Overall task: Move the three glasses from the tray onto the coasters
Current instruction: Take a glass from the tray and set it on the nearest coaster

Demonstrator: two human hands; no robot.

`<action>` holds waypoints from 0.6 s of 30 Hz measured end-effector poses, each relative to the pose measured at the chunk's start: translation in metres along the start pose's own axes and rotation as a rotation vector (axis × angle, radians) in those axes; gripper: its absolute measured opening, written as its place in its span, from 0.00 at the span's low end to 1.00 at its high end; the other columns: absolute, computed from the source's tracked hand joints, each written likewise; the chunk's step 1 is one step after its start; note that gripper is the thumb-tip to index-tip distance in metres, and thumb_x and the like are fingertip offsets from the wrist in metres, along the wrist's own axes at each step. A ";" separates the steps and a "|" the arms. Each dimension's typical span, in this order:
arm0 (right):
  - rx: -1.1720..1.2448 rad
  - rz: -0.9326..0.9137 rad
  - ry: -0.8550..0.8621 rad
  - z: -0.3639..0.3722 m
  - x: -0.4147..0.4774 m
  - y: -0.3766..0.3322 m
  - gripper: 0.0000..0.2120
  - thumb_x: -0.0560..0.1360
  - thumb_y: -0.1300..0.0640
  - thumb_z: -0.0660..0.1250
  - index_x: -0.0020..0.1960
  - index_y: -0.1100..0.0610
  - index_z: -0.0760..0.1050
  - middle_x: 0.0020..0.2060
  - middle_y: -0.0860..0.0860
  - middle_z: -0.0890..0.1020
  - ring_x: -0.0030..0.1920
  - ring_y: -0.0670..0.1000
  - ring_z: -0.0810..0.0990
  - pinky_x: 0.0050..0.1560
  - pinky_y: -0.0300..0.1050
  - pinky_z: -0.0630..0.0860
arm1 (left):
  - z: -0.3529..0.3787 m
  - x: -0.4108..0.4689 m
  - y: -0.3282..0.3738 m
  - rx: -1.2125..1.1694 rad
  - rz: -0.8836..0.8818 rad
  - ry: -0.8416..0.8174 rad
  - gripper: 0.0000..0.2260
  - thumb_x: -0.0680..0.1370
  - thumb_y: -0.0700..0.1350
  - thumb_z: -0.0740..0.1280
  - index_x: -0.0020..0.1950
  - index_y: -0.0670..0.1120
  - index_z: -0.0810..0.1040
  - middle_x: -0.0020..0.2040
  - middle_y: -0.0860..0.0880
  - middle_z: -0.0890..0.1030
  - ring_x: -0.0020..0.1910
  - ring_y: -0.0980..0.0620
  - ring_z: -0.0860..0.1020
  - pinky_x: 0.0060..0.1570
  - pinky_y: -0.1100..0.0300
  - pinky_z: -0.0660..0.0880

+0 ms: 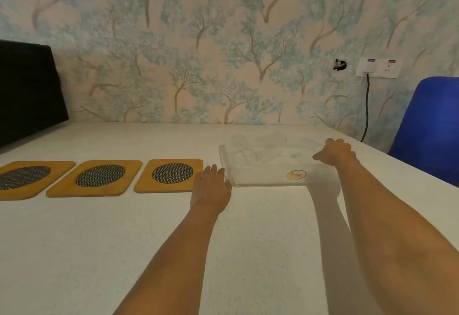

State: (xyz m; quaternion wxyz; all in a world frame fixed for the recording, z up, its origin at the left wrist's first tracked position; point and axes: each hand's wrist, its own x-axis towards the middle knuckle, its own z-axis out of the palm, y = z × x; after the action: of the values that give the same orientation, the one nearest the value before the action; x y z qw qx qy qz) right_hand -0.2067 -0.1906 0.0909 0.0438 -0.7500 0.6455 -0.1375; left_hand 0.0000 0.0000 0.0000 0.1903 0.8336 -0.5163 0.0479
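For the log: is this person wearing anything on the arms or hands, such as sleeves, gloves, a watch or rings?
Nothing shows. The left hand and right hand are bare, with no gloves, watch or rings visible. Both forearms are uncovered to the picture's bottom edge; no sleeve comes into view.

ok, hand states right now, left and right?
Left hand: open, flat on the table beside the tray, holding nothing.
Right hand: curled over the tray's right side; grip cannot be told.

leftmost coaster (22, 178) cut by left edge, clear glasses (250, 151) indistinct in tray (260, 182)
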 end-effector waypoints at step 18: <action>0.160 0.213 -0.180 0.011 0.018 -0.001 0.45 0.69 0.45 0.74 0.76 0.62 0.56 0.72 0.59 0.67 0.72 0.58 0.67 0.67 0.52 0.67 | 0.003 0.003 -0.002 -0.010 -0.009 0.011 0.21 0.83 0.49 0.49 0.75 0.44 0.60 0.78 0.44 0.58 0.77 0.47 0.54 0.76 0.51 0.48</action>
State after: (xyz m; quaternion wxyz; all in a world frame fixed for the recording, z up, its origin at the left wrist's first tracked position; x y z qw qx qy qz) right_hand -0.2007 -0.2089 0.0835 0.1753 -0.6807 0.7018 -0.1155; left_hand 0.0027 -0.0027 -0.0022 0.1977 0.8348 -0.5116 0.0489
